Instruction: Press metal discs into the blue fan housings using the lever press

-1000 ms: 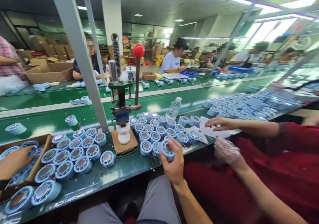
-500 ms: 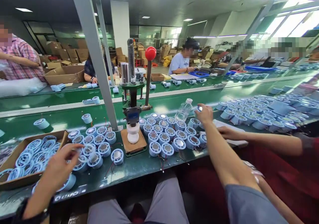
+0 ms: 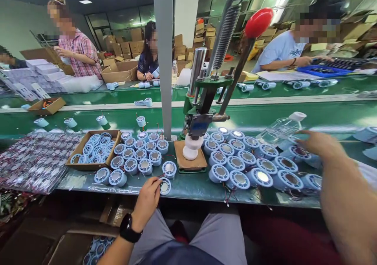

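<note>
My left hand (image 3: 149, 196) pinches the edge of a blue round housing (image 3: 165, 186) with a silver disc, near the table's front edge. A similar housing (image 3: 169, 169) stands just behind it. My right hand (image 3: 324, 149) is at the right, its fingertips closed at a blue housing (image 3: 287, 142) beside a clear bottle (image 3: 278, 130); the grip is partly hidden. Between my hands stands a hand press (image 3: 200, 124) with a red knob (image 3: 259, 23), its white tip over a brown pad (image 3: 179, 158). Rows of blue housings flank the press.
A cardboard box (image 3: 70, 159) of blue rings stands at the left, beside stacked wired parts (image 3: 35, 159). A grey post (image 3: 163, 60) rises behind the housings. Behind them runs a green conveyor (image 3: 123, 117); several people work across it.
The view has turned left and closer to the press. My left hand has moved from beside the ring box to the housings near the press. My right hand is lower against the housings by the bottle.
</note>
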`<action>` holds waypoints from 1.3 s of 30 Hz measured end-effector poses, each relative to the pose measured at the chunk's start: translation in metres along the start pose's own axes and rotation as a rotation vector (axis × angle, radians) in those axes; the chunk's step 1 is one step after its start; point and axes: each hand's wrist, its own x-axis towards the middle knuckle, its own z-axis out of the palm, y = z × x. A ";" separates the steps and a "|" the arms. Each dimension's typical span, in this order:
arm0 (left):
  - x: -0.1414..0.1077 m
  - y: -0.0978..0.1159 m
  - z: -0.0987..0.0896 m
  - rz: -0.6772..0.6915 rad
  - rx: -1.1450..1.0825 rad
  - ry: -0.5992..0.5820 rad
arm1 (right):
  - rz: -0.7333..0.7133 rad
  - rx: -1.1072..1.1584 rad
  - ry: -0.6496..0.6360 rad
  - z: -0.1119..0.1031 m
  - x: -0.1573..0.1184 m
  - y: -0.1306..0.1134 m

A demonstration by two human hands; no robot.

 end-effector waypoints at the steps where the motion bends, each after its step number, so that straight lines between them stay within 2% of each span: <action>1: -0.001 -0.001 0.000 0.003 0.025 0.003 | 0.021 -0.058 0.019 -0.009 -0.012 -0.010; 2: -0.002 -0.002 0.000 0.007 0.048 -0.004 | 0.024 -0.113 0.053 -0.016 -0.032 -0.023; 4: -0.005 -0.001 0.000 0.013 0.096 -0.033 | -0.061 -0.147 0.121 -0.019 -0.094 -0.063; 5: -0.006 0.001 0.000 0.010 0.121 -0.044 | -0.143 -0.039 0.064 -0.013 -0.134 -0.087; 7: -0.007 0.004 0.003 -0.001 0.170 -0.040 | -0.389 0.246 -0.249 0.015 -0.216 -0.138; 8: -0.008 0.006 0.004 -0.007 0.192 -0.032 | -0.506 0.304 -0.422 0.036 -0.253 -0.161; 10: -0.009 0.006 0.007 -0.007 0.226 -0.010 | -0.591 0.285 -0.568 0.079 -0.306 -0.198; 12: -0.011 0.004 0.007 0.017 0.244 0.006 | -0.614 0.214 -0.621 0.114 -0.331 -0.217; 13: -0.012 0.002 0.005 0.037 0.247 0.010 | -0.621 0.194 -0.631 0.125 -0.335 -0.219; 15: -0.017 -0.003 0.000 0.069 0.247 0.018 | -0.634 0.205 -0.636 0.131 -0.334 -0.213; 19: -0.024 -0.006 -0.009 0.076 0.239 0.010 | -0.670 0.359 -0.623 0.112 -0.330 -0.184; 21: -0.022 -0.004 -0.010 0.095 0.226 -0.030 | -0.647 0.429 -0.614 0.103 -0.331 -0.172; 25: -0.012 -0.004 -0.012 0.256 0.159 -0.177 | -0.424 0.508 -0.566 0.096 -0.330 -0.163; 27: -0.007 -0.007 -0.015 0.347 0.055 -0.183 | -0.319 0.543 -0.556 0.095 -0.329 -0.161; 29: -0.002 -0.007 -0.018 0.356 -0.065 -0.138 | -0.298 0.582 -0.580 0.094 -0.329 -0.159; 32: 0.011 0.004 -0.022 0.315 -0.138 -0.123 | -0.304 0.623 -0.647 0.093 -0.332 -0.155; 36: 0.039 0.027 -0.021 0.377 -0.121 -0.248 | -0.218 0.651 -0.725 0.096 -0.339 -0.150; 39: 0.055 0.034 -0.020 0.394 -0.092 -0.323 | -0.152 0.651 -0.765 0.098 -0.341 -0.149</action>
